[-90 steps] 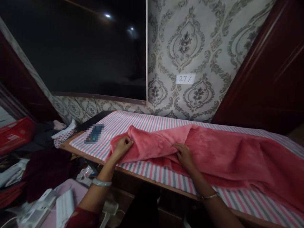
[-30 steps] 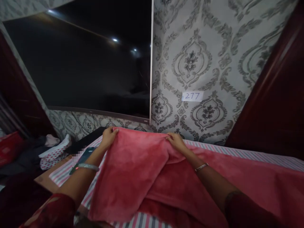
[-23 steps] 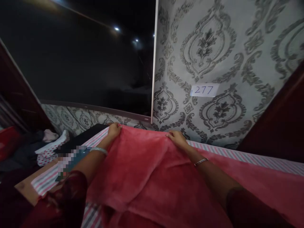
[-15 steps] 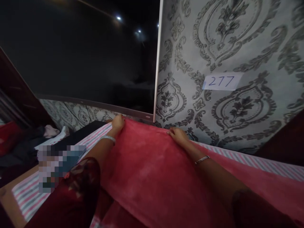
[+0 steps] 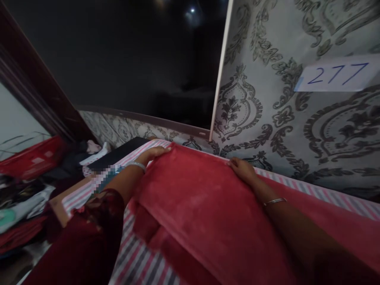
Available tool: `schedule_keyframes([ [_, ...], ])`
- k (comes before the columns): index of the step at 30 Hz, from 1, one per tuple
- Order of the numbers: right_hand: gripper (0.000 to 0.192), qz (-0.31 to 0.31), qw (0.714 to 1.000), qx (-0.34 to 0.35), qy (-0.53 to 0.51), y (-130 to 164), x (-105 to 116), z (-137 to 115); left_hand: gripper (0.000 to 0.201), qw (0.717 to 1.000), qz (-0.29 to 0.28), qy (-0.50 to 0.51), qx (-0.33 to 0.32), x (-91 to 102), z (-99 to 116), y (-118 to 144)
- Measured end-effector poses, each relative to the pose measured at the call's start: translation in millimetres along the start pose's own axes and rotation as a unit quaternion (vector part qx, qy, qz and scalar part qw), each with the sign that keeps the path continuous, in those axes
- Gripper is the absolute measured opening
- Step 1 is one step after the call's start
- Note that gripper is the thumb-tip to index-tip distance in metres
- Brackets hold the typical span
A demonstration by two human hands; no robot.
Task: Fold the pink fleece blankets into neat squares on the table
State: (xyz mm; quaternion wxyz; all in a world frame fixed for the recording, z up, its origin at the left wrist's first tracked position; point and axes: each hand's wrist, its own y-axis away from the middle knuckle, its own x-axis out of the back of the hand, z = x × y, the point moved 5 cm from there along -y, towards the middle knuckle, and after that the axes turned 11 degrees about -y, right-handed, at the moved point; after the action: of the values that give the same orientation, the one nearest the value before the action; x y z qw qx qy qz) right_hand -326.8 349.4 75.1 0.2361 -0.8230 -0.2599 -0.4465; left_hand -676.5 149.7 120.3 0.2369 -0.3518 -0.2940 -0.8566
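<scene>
Fleece blanket (image 5: 208, 206), pink, is grasped at its far edge mid-frame by left hand (image 5: 154, 153) and right hand (image 5: 242, 168), over striped sheet (image 5: 139, 261).

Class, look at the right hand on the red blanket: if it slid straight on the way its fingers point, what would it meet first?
Probably the patterned wallpapered wall just beyond the right hand; depth is unclear.

view: head, single camera | position: worn on the person's head, leaning low over the bench (image 5: 142, 263) | facing: forward and down, tilted, toward the patterned wall (image 5: 285, 114) | range: close, wall and forearms fill the frame
</scene>
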Motion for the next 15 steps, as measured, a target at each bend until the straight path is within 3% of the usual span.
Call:
schedule_keyframes([
  [3, 0.037, 0.003, 0.999, 0.03, 0.014, 13, 5, -4, 0.037, 0.996, -0.062, 0.056, 0.012, -3.8, -23, 35],
  [6, 0.047, 0.045, 0.993, 0.098, 0.04, 52, 13, -13, 0.047, 0.992, -0.07, 0.101, 0.018, -4.1, -43, 67],
  [11, 0.038, 0.027, 0.969, 0.244, -0.033, 181, 16, -46, 0.04, 0.983, -0.073, 0.169, 0.01, -7.2, -64, 114],
  [15, 0.04, -0.011, 0.968, 0.246, -0.048, 277, 15, -59, 0.033, 0.98, -0.026, 0.195, -0.007, -5.9, -76, 144],
])
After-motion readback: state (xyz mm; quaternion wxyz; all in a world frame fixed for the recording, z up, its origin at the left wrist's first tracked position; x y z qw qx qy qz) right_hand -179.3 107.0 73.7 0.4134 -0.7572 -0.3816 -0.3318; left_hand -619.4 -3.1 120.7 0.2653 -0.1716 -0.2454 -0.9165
